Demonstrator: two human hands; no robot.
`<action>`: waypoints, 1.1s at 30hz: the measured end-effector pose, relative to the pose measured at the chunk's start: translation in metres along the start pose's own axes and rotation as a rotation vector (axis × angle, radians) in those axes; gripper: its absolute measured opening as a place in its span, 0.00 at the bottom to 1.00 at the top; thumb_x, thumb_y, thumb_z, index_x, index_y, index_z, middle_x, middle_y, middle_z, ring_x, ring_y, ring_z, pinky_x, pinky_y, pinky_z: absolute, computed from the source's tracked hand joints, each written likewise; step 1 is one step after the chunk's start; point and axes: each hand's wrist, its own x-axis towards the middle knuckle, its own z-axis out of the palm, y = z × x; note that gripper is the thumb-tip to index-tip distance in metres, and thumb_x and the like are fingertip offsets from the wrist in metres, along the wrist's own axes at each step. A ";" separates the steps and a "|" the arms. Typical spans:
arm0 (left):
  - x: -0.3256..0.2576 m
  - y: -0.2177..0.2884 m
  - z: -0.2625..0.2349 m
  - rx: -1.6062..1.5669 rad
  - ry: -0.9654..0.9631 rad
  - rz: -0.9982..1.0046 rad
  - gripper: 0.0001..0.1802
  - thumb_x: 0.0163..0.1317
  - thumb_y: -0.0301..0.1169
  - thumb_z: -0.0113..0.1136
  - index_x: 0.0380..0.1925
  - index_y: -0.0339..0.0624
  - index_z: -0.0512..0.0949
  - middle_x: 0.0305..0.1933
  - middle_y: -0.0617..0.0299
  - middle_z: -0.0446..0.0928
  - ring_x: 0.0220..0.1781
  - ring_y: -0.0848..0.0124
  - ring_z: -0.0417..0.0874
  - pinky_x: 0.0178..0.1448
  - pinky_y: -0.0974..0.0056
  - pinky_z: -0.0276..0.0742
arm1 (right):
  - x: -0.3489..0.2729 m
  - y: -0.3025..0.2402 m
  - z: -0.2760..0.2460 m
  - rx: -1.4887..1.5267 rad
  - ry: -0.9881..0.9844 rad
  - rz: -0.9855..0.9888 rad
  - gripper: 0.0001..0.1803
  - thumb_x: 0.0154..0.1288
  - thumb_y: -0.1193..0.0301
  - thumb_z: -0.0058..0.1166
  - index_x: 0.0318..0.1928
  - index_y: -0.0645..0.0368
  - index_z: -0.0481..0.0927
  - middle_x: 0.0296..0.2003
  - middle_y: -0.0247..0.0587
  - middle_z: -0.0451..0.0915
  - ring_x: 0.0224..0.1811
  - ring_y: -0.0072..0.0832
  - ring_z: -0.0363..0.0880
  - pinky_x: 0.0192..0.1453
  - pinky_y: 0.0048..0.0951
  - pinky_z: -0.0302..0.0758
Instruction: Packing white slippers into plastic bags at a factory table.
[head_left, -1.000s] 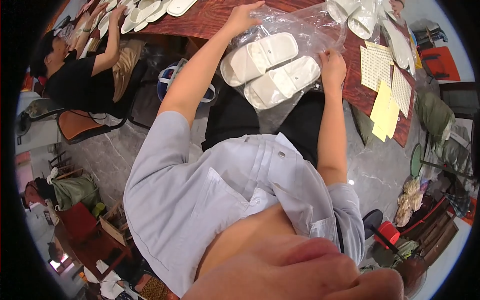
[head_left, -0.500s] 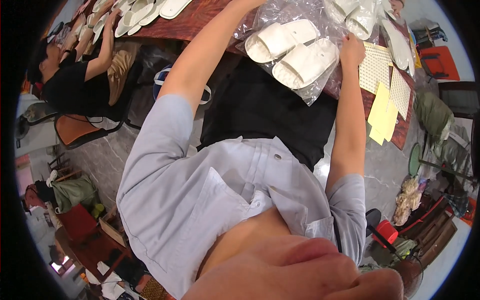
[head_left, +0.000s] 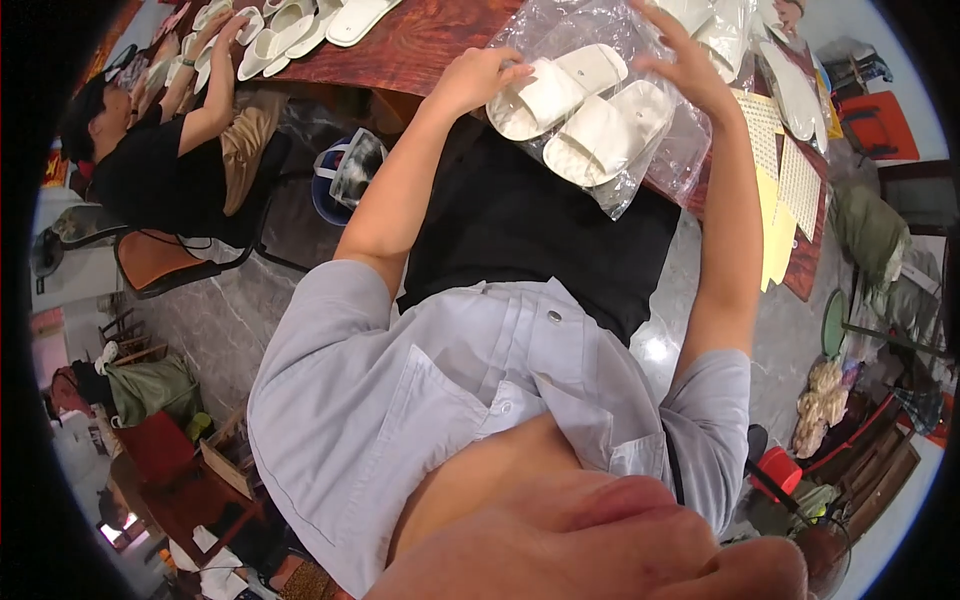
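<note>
At the surface's near edge [head_left: 415,55], bagged white slippers [head_left: 600,140] lie between your half-curled left hand [head_left: 477,80] (grip unclear) and spread, empty-looking right hand [head_left: 692,75]; bagging seems underway, and loose film [head_left: 690,160] probably wants gathering next.

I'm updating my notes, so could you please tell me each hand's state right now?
Left hand: by the bagged white slippers; whether it grips cannot be told.
Right hand: open, spread near the slippers.
</note>
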 end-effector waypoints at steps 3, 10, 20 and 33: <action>0.012 -0.010 0.001 -0.068 0.023 0.019 0.22 0.64 0.51 0.56 0.51 0.51 0.81 0.44 0.50 0.83 0.48 0.50 0.83 0.52 0.49 0.77 | 0.008 0.003 0.013 -0.113 -0.416 -0.063 0.52 0.48 0.54 0.71 0.73 0.43 0.59 0.69 0.42 0.65 0.71 0.37 0.62 0.74 0.40 0.58; 0.026 -0.025 0.008 0.170 0.071 0.109 0.17 0.60 0.43 0.62 0.45 0.49 0.83 0.37 0.50 0.84 0.37 0.54 0.85 0.48 0.52 0.78 | -0.017 0.039 0.035 -0.049 -0.107 0.193 0.16 0.53 0.72 0.67 0.43 0.60 0.81 0.27 0.31 0.76 0.30 0.21 0.71 0.36 0.26 0.69; 0.008 -0.032 0.016 -0.139 0.103 0.059 0.13 0.51 0.31 0.69 0.38 0.43 0.82 0.22 0.59 0.81 0.27 0.66 0.83 0.35 0.62 0.76 | -0.016 0.023 0.022 0.438 0.891 0.450 0.10 0.60 0.73 0.65 0.28 0.62 0.76 0.21 0.29 0.73 0.20 0.16 0.66 0.24 0.20 0.61; -0.018 -0.017 0.006 -0.209 0.036 -0.001 0.15 0.54 0.30 0.67 0.41 0.37 0.81 0.27 0.53 0.82 0.27 0.64 0.84 0.36 0.61 0.77 | -0.033 -0.021 0.025 0.625 0.384 0.370 0.24 0.68 0.61 0.58 0.60 0.53 0.68 0.39 0.45 0.84 0.47 0.28 0.79 0.42 0.26 0.71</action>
